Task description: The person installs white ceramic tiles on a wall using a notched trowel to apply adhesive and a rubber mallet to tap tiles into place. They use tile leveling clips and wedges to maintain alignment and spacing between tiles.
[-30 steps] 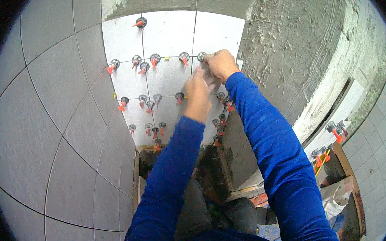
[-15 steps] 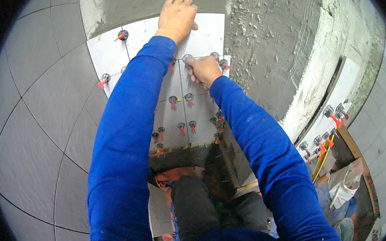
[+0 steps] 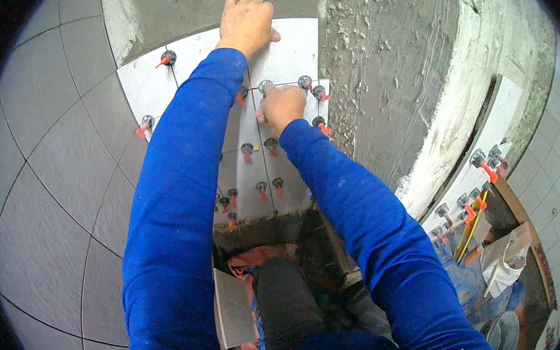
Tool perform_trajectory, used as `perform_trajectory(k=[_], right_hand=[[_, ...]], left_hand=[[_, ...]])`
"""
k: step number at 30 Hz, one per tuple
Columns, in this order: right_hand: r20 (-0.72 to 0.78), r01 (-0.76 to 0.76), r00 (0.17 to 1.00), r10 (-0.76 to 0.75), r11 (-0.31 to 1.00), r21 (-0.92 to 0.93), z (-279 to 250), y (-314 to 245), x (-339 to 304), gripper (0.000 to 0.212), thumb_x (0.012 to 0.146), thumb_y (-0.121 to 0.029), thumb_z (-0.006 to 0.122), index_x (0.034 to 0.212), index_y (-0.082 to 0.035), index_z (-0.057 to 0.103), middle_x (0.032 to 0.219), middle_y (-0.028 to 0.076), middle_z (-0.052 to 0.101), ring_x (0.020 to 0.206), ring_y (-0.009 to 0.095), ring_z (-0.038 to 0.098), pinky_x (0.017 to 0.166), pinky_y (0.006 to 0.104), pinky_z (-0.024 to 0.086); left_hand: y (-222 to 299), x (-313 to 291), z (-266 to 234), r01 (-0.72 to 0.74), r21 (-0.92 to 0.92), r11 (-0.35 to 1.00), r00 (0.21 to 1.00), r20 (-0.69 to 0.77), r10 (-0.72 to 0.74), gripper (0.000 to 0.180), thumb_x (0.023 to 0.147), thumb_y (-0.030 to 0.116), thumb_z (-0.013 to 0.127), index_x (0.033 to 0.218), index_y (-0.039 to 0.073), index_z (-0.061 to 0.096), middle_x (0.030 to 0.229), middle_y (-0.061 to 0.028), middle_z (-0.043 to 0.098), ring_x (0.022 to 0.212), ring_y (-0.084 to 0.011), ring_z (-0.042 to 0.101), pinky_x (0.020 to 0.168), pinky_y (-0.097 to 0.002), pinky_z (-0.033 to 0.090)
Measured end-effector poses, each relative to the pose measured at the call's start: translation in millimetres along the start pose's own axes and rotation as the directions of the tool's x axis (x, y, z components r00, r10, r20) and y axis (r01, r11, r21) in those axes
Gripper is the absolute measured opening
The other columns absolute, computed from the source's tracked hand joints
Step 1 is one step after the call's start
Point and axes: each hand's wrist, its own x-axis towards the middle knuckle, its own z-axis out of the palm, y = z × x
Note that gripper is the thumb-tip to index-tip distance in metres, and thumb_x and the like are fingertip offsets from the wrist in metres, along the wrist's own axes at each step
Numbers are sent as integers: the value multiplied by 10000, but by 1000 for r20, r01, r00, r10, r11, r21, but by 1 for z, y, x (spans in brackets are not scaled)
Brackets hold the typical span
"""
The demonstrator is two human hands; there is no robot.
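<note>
My left hand (image 3: 247, 24) lies at the upper edge of a white wall tile (image 3: 295, 44), its fingers curled over that edge and the thumb out to the right. Lower and to the right, my right hand (image 3: 281, 105) has its fingers closed round a round dark tile leveling spacer (image 3: 265, 86) at the joint under that tile. The spacer's handle is hidden by my fingers. Beside it, another leveling spacer (image 3: 305, 83) with a red handle sits in the same joint. More tile leveling spacers (image 3: 247, 149) stand in the joints between the lower tiles.
Wet grey mortar (image 3: 380, 71) covers the wall right of and above the white tiles. Large grey tiles (image 3: 46, 222) line the left side. At the right, a narrow white tile strip (image 3: 476, 151) carries several spacers near a white bag (image 3: 505, 258) and a bucket (image 3: 503, 334).
My right hand has turned and shifted slightly left, still at the same spacer. My left hand stays at the tile's upper edge. The whole view has shifted a little.
</note>
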Motion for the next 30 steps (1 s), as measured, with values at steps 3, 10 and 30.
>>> perform_trajectory(k=[3, 10, 30], right_hand=[[54, 165, 986, -156, 954, -249, -10, -4, 3, 304, 921, -176, 683, 758, 81, 671, 703, 220, 683, 586, 300, 690, 543, 399, 550], [167, 333, 935, -314, 605, -724, -16, -22, 10, 348, 831, -245, 723, 950, 81, 742, 961, 321, 721, 978, 462, 717, 904, 517, 570], [256, 548, 836, -485, 756, -358, -125, -25, -102, 214, 1020, -180, 654, 907, 1, 658, 689, 19, 623, 578, 84, 587, 527, 266, 442]], left_hand=[[-2, -1, 4, -3, -1, 1000, 1000, -18, 3, 499, 715, 467, 862, 1039, 98, 771, 1123, -63, 727, 1173, -259, 603, 964, -463, 435], [2, 3, 5, 10, 28, 1000, 1000, -7, -10, 524, 714, 471, 866, 1069, 97, 771, 1145, -67, 723, 1186, -267, 600, 967, -469, 438], [86, -167, -75, 474, -880, -2, 765, 413, -495, 430, 951, 335, 741, 1131, -55, 716, 1010, -123, 743, 892, -214, 683, 817, -346, 531]])
